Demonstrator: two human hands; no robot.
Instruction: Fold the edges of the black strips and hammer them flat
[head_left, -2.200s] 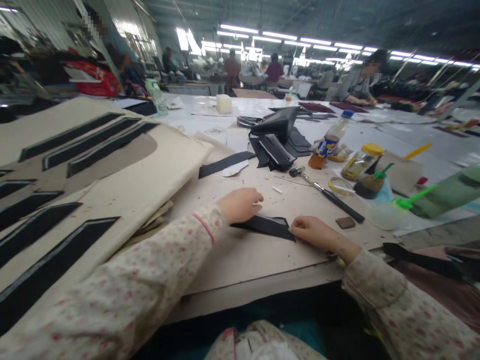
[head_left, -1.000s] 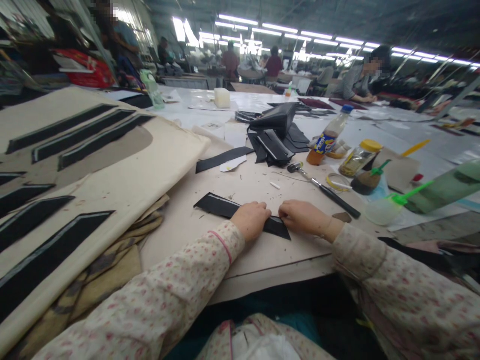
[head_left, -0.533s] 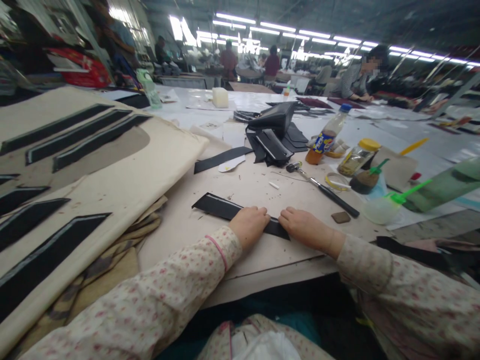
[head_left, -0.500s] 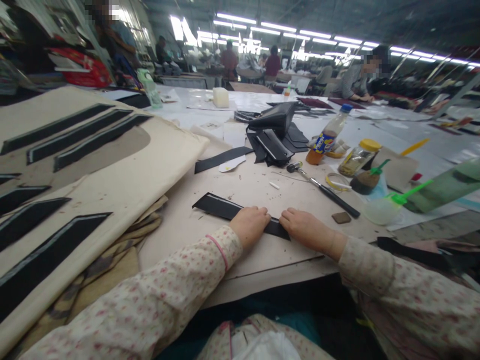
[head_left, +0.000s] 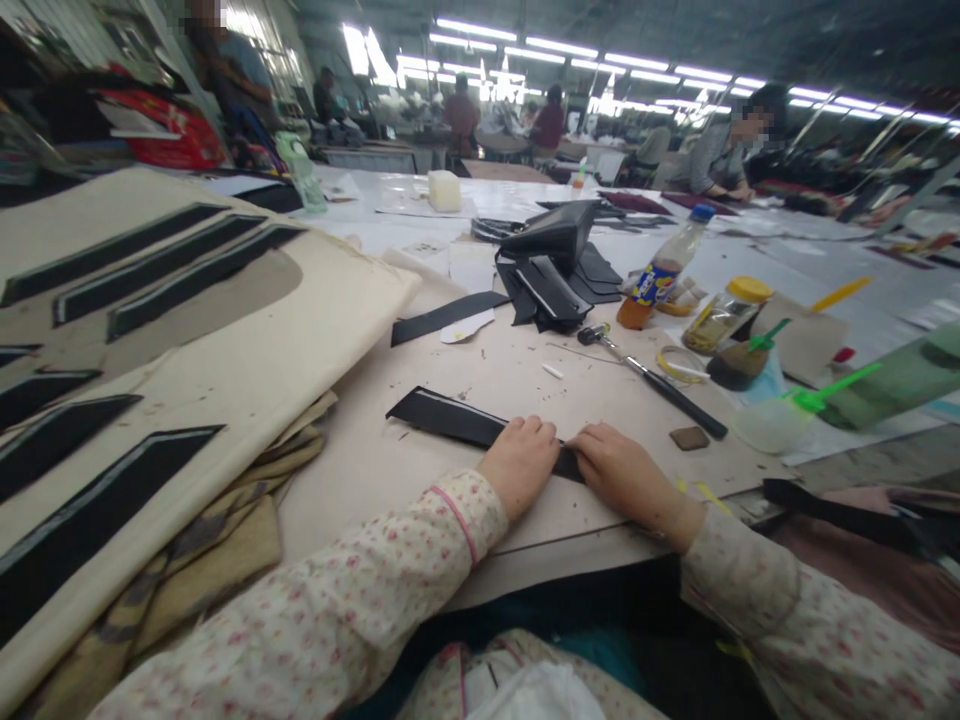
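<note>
— Where's the view from?
— I'm on the single head-worn camera, facing forward and down across the pale board-topped worktable (head_left: pixel 360 470). It's close in: the left hand (head_left: pixel 525 462) and right hand (head_left: pixel 626 478) sit low centre.
— How far does it reach?
— Wide lens; I see out to the white ceiling strip lights (head_left: pixel 559 47) of the hall.

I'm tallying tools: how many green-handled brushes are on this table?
2. One green-handled brush stands in the dark pot; the other brush leans in the pale tub right of it. Others may be hidden.
</note>
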